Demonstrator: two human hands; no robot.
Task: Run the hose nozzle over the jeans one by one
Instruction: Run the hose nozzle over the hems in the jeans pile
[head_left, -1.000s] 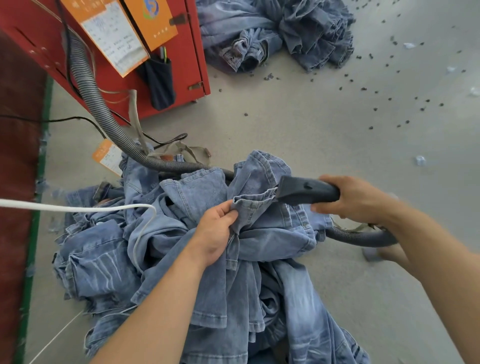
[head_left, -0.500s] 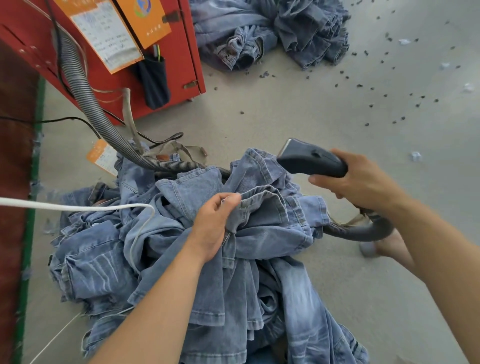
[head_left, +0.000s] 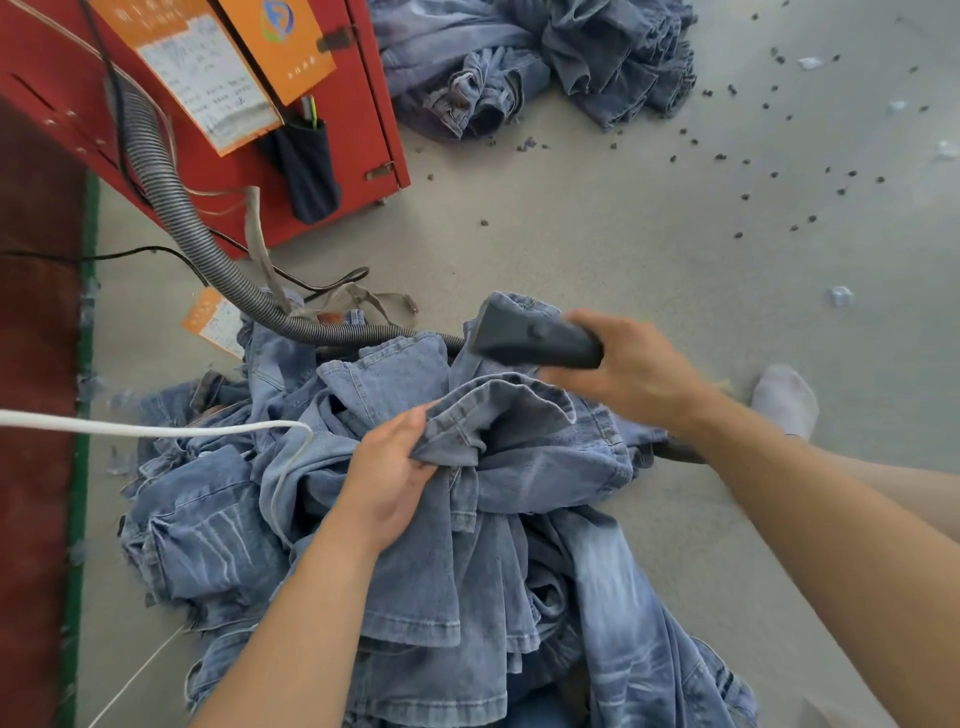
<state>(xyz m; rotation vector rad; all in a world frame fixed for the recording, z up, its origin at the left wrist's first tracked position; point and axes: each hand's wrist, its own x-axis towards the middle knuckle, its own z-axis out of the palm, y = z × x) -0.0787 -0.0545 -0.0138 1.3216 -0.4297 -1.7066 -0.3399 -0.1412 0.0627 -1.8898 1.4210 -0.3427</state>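
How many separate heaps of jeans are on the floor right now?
2: the near heap under both hands, and a far heap beside the red cabinet. More may lie out of view.

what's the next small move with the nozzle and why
Probably lower the nozzle onto the waistband fold that the left hand pinches up. The right hand holds the nozzle just above and behind that fold, apparently not touching it.

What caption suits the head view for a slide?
Left hand grips a jeans waistband while right hand holds the hose nozzle above it.
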